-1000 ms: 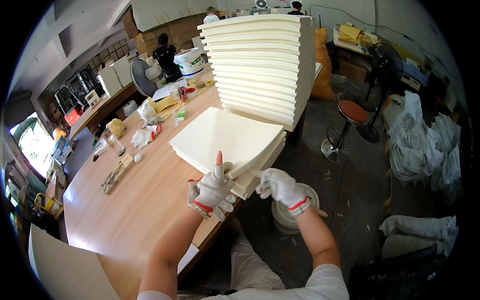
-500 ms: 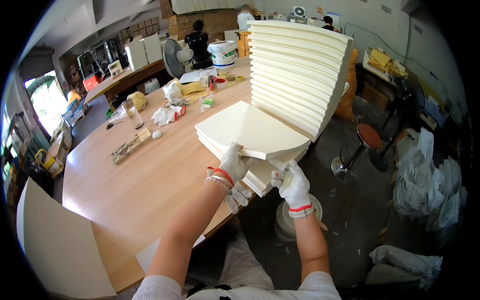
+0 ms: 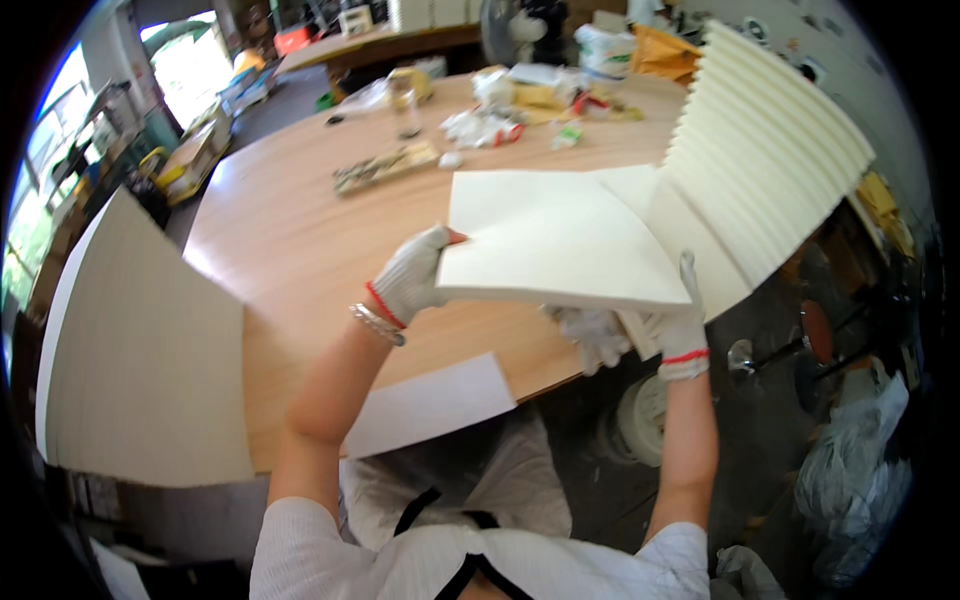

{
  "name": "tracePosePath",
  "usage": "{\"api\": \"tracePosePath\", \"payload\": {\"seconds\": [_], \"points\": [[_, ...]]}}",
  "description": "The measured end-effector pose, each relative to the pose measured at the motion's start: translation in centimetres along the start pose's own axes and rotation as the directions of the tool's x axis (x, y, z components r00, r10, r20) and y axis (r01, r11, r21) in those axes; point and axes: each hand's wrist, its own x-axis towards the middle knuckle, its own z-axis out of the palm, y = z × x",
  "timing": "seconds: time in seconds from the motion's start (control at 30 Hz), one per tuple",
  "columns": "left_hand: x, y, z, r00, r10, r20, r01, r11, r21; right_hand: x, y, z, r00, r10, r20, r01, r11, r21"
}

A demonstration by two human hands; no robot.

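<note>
Wooden table (image 3: 290, 250), dark floor (image 3: 615, 505), white slab (image 3: 550, 235)

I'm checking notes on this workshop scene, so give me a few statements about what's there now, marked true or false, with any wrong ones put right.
1. The left hand and the right hand both hold one white slab. True.
2. Both hands are bare. False: they wear white gloves with red at the cuffs.
3. A flat white sheet lies at the near edge of the table. True.
4. The red-topped stool stands left of the table. False: the stool is off to the right of it.
5. A white bucket stands on the floor. True.
</note>
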Motion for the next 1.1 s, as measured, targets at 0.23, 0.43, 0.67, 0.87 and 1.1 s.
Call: {"api": "tracePosePath", "payload": {"seconds": [0.23,0.43,0.67,0.87,1.1], "points": [[-4.6,-5.1,-19.2,0.999,0.002,0.038,0.000,0.998,-0.056,7.2,12.3,-0.3,0.921,0.330,0.209,0.009,0.516,-0.857],[-6.5,-7.2,-24.8,0.983,0.091,-0.160,-0.033,0.943,0.332,8.2,17.6,1.5,0.903,0.343,0.260,0.077,0.468,-0.881],[-7.4,-6.5,-23.9,0.952,0.135,-0.275,0.020,0.867,0.497,8.5,18.3,1.6,0.899,0.314,0.305,0.128,0.478,-0.869],[-9.2,-6.4,-22.6,0.893,0.293,-0.341,0.090,0.625,0.775,8.7,18.5,1.5,0.899,0.305,0.314,0.145,0.468,-0.872],[-17.7,-13.6,-18.8,0.788,0.604,-0.115,-0.031,0.226,0.974,9.4,17.1,1.1,0.893,0.296,0.340,0.309,0.146,-0.940]]}}
